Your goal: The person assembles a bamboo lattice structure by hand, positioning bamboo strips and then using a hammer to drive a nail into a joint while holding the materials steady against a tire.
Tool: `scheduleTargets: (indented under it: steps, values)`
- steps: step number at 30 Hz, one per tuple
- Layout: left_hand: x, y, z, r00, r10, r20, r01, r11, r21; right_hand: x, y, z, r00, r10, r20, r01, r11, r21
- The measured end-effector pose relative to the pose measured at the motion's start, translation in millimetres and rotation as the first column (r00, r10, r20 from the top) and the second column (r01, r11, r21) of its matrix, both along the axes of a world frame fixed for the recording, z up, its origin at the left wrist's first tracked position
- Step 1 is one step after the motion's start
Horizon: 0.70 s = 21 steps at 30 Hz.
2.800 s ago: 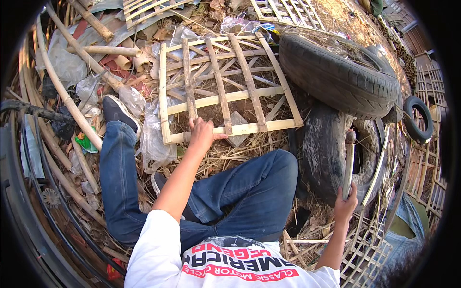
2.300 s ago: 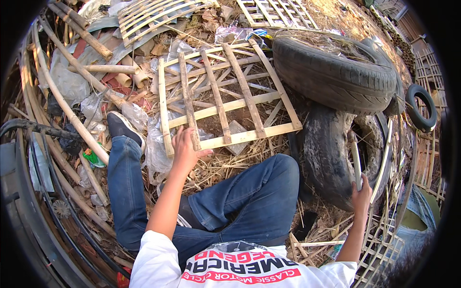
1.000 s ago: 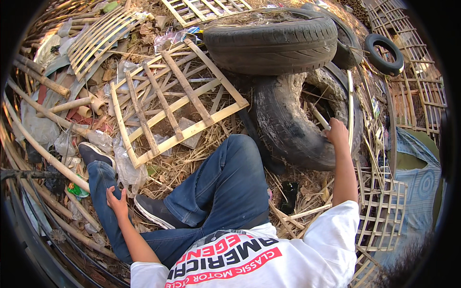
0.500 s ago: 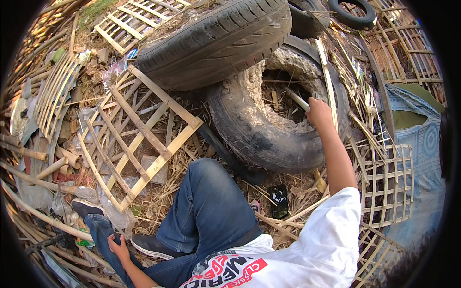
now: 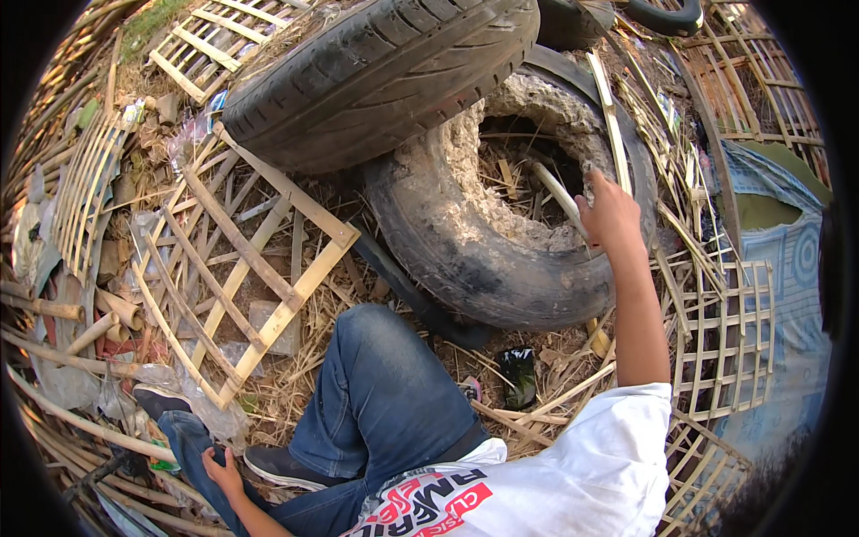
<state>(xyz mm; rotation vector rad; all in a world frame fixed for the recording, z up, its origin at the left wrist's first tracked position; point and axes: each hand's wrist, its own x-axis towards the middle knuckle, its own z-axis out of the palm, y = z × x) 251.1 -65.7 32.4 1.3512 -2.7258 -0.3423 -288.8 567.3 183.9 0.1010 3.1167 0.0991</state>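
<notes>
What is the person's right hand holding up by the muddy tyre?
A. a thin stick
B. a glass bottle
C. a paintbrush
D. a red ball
A: the right hand is closed around a thin pale stick that slants into the hollow of the mud-caked tyre.

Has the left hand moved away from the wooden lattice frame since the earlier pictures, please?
Yes. The left hand has dropped back from the lattice frame and now rests on the jeans by the shoe.
</notes>
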Motion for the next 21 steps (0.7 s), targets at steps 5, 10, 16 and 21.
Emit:
scheduleTargets:
  steps: [5,10,16,21]
  values:
    - [3,-7,0,0.999,0.018,-0.034,-0.017,1.000,0.023,43,27,39,0.968,-0.156,-0.196,0.102,0.960,-0.262]
    - [0,-18,14,0.999,0.038,0.037,-0.038,0.999,0.011,75,74,43,0.905,-0.285,-0.315,0.136,0.897,-0.421]
    - [21,-33,35,0.970,0.172,0.171,-0.165,0.985,-0.056,104,49,34,0.914,-0.214,-0.346,-0.037,0.803,-0.594]
    - [79,-36,12,0.975,0.220,0.032,-0.220,0.976,-0.010,49,-24,9,0.964,0.127,-0.232,-0.249,0.735,-0.631]
